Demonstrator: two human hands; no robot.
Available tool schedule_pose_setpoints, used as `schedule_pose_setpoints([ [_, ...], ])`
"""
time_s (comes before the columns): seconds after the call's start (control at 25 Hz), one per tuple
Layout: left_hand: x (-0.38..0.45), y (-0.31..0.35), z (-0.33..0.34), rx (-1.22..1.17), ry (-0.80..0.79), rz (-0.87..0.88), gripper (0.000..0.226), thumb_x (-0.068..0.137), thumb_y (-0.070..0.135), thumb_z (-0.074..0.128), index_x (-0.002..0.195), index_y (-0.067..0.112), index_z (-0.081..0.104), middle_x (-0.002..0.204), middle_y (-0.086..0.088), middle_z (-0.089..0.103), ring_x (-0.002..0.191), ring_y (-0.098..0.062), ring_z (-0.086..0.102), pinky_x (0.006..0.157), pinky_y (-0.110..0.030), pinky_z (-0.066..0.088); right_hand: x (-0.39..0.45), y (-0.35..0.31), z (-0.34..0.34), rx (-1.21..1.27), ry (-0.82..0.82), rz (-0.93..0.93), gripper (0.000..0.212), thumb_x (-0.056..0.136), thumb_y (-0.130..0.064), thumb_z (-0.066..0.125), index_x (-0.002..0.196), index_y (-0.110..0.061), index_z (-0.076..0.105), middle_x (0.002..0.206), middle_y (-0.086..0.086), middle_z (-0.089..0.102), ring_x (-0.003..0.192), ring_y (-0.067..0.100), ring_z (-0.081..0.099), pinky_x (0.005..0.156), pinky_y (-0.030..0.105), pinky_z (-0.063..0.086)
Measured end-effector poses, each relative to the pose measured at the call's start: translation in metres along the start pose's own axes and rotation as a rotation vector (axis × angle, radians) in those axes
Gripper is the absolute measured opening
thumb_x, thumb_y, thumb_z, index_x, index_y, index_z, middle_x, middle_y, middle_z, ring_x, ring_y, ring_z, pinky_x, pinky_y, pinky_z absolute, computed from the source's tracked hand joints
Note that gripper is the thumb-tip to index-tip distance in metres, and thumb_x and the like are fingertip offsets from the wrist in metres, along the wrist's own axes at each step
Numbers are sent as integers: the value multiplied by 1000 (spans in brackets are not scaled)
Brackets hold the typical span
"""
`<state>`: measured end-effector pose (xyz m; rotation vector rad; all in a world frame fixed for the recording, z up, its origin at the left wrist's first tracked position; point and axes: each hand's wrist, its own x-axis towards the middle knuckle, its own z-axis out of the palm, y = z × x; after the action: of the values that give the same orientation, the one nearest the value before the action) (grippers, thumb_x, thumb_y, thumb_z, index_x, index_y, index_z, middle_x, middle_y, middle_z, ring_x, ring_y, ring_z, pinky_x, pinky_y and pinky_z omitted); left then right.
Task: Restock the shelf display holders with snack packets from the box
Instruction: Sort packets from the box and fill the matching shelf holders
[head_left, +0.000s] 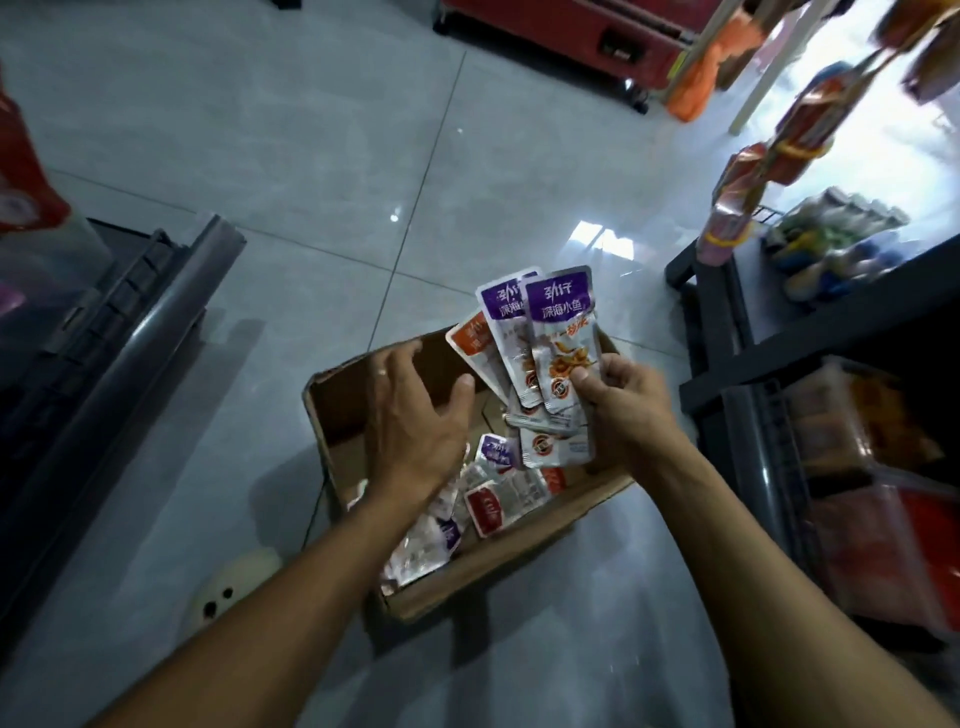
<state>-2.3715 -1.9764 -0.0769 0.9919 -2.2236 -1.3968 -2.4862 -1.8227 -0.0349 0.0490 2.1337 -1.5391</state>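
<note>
- Head view, starting nearest: both forearms reach down over the cardboard box, which sits on the tiled floor and serves as the landmark for everything below.
- Inside the box, loose snack packets lie in a jumble, purple, red and silver ones overlapping; many are left, so the restocking looks far from done.
- Above the box's left half, the left hand hovers with fingers spread and relaxed, holding nothing.
- Above the box's right edge, the right hand pinches a fanned bundle of packets by their lower ends, thumb on top.
- Risk: the fan is held only at one end, and the foil looks slick; adding another packet or turning to the shelf could let the outer ones slide out to the floor.
- Risk: purple and orange packets are mixed in the fan, so flavours may land in the wrong holder.
- Right of the box, the dark shelf unit stands near, its display holders showing only blurred contents.
- Beyond the box, hanging snack strips dangle, blurred.
</note>
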Motion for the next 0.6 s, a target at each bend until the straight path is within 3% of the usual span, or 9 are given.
schedule_pose_setpoints([
  [0.12,-5,22,11,-421,-310,-441,97,70,60,77,145,12,37,140,-4,50,124,-25,53,102,-46,45,-21,-10,-4,170,-81,12,5,94,-8,59,93,-4,61,89,12,75,84,28,73,70,39,60],
  [0.2,-5,34,10,-918,-534,-610,77,72,46,79,134,8,54,129,-14,64,113,-33,64,100,-54,47,-34,-15,-4,223,-111,30,6,94,-8,59,94,-3,62,91,14,75,87,30,73,76,44,59],
  [0.28,-12,53,4,-1144,-685,-635,50,82,28,68,127,7,61,120,-20,67,106,-36,67,95,-52,52,-46,-19,-7,248,-108,35,5,93,-5,59,93,-1,62,92,17,74,85,29,73,75,42,60],
  [0.4,-23,75,-1,-1181,-780,-604,34,87,23,61,119,11,65,110,-17,72,96,-34,70,86,-48,54,-63,-25,-19,160,-72,-10,9,90,-9,65,91,-1,62,94,16,74,88,30,73,80,46,59],
  [0.52,-31,94,-6,-1151,-797,-553,28,95,22,56,119,13,64,114,-16,71,103,-35,69,94,-52,51,-84,-36,-36,-89,-8,-115,27,85,-20,73,92,4,63,89,10,76,82,25,75,78,48,60],
  [0.6,-36,104,-8,-1102,-846,-513,33,92,22,59,123,11,61,118,-17,69,107,-37,67,98,-55,48,-98,-44,-49,-234,51,-176,34,79,-24,79,89,2,61,84,7,75,75,19,74,72,41,60],
])
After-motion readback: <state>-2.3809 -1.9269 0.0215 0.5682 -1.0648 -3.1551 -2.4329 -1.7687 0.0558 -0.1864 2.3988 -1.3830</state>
